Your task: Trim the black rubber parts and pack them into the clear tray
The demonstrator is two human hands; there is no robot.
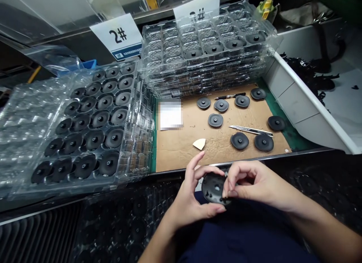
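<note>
Both hands hold a round black rubber disc (215,189) at its rim, just above my lap, with its underside and central hole facing up. My left hand (195,197) cups the disc's left and lower edge. My right hand (250,182) pinches its right edge between thumb and fingers, partly covering it. Beyond the hands, several similar discs (215,120) lie on a brown cardboard sheet (181,157). A pale triangular piece of tailor's chalk (199,143) lies on the cardboard, close to my left hand.
A craft knife (250,130) and a black pen (229,96) lie among the discs. To the left, a clear blister tray (85,134) holds rows of discs. Stacked trays (203,48) stand behind the cardboard, with a "2#" card (115,36) nearby. A white bin (311,89) holds black scraps.
</note>
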